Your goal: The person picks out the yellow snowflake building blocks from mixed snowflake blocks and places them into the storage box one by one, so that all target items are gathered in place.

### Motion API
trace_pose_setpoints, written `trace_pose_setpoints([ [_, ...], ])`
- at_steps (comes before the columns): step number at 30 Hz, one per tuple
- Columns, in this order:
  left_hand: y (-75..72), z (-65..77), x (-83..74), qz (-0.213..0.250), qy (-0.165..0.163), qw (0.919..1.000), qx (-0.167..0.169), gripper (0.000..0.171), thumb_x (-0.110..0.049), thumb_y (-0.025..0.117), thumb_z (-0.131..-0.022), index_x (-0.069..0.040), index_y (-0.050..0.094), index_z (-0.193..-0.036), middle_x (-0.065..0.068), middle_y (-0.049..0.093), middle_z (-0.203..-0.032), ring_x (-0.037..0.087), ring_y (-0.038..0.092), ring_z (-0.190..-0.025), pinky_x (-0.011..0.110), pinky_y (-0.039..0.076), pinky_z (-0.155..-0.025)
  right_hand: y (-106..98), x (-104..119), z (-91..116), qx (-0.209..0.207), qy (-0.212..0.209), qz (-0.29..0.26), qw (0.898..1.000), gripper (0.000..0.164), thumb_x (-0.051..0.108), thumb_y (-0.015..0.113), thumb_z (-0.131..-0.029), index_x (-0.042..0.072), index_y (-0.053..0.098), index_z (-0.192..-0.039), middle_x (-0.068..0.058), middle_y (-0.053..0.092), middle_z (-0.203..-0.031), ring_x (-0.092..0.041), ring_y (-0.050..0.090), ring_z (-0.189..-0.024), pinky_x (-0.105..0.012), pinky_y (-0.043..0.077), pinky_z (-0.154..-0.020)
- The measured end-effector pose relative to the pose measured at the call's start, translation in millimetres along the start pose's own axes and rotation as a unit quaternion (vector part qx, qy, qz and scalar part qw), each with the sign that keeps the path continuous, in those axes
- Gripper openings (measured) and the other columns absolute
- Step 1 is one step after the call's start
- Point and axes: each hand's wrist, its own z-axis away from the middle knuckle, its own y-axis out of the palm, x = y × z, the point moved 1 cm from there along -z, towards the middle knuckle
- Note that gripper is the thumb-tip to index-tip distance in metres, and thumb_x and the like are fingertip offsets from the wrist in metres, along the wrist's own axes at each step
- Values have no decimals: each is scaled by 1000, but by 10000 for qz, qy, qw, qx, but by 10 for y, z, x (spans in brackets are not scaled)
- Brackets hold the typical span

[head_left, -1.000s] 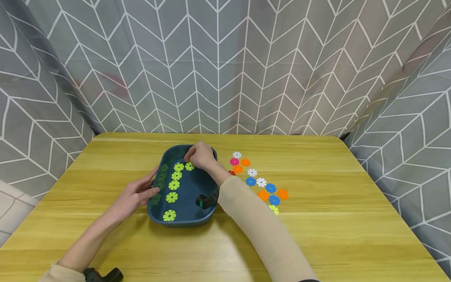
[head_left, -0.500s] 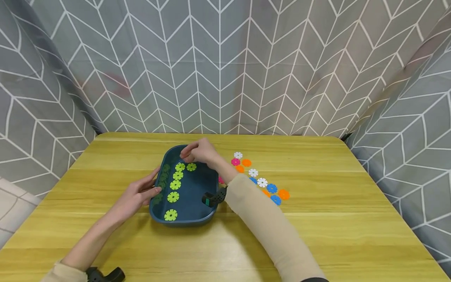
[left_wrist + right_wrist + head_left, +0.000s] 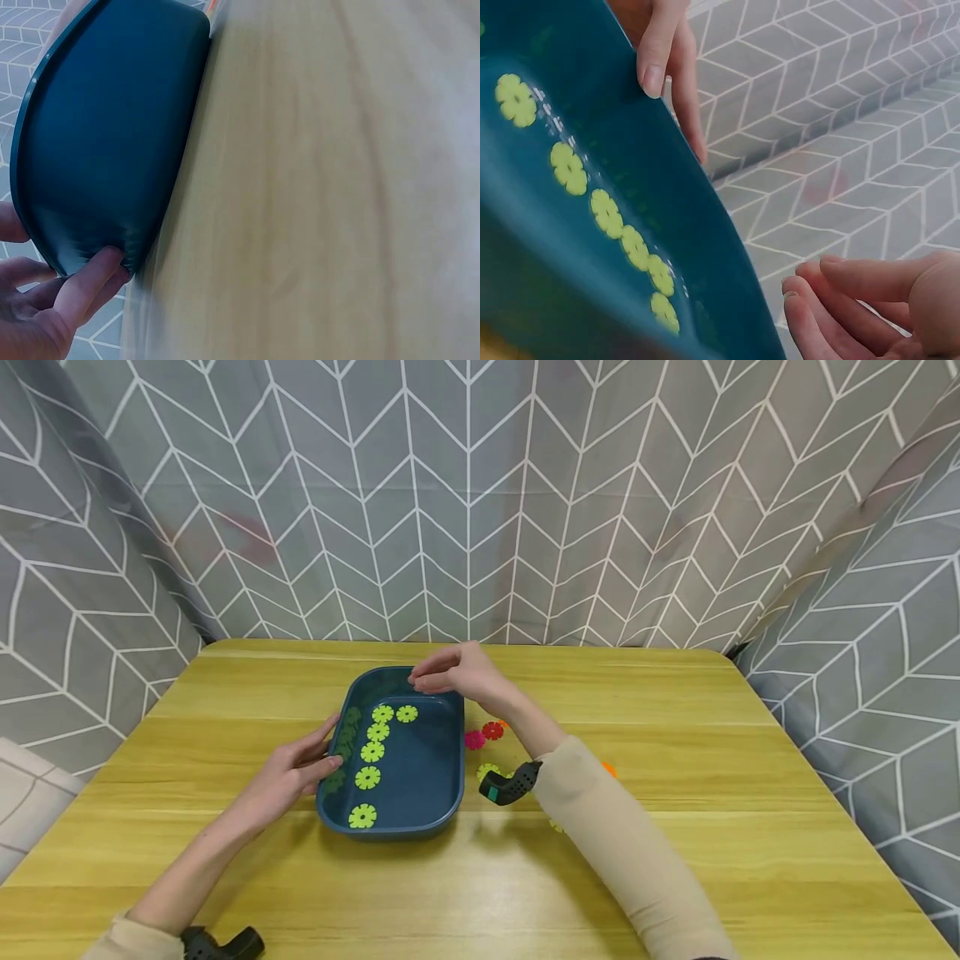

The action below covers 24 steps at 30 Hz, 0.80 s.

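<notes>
A dark blue plastic basin point(image 3: 420, 768) stands on the wooden table. Several yellow-green notched discs point(image 3: 367, 777) lie on its floor in a line along the left side, and one more disc point(image 3: 407, 714) sits to the right of the far end. My left hand point(image 3: 288, 772) grips the basin's left wall, thumb at the rim; in the left wrist view its fingers point(image 3: 90, 289) press the outside. Over the far right corner hovers my right hand point(image 3: 468, 677). Its fingers are loosely bent, and the right wrist view shows nothing between the thumb and fingertips point(image 3: 802, 289).
Right of the basin lie loose discs: a pink one point(image 3: 475, 740), a red one point(image 3: 492, 730), a yellow-green one point(image 3: 487, 772) and an orange one point(image 3: 609, 769). My right forearm hides others. A grey patterned curtain point(image 3: 465, 502) hangs behind the table point(image 3: 750, 793).
My right hand has risen from beside the far disc inside the basin and moved right, toward the basin's far right corner. The discs inside and my left hand stay put.
</notes>
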Motion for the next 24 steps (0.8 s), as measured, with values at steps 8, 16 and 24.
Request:
trace_pose_setpoints([
  [8,-2,-11,-7,10,-16,10000,40,66,-17,51,-105,-12,16,-161,34,30,-155,46,52,-128,31,59,-84,-311,-159,341,-340,32,-77,9994,24,7,70,-92,-2,72,-115,-14,75,-110,-31,70,-106,-50,51,-100],
  [16,-3,-20,-1,-89,-84,9999,59,66,-18,50,-105,-14,15,-161,34,28,-156,47,47,-133,34,58,-88,-443,-378,610,-525,480,76,9974,29,9,75,-89,0,72,-117,-14,74,-111,-28,71,-105,-39,53,-99],
  [24,-11,-15,6,-18,-62,9999,94,66,-18,50,-105,-14,14,-161,34,26,-157,48,45,-135,33,58,-88,-468,-516,777,-424,562,406,9967,21,5,74,-89,-1,74,-109,-15,75,-107,-25,73,-99,-37,55,-96],
])
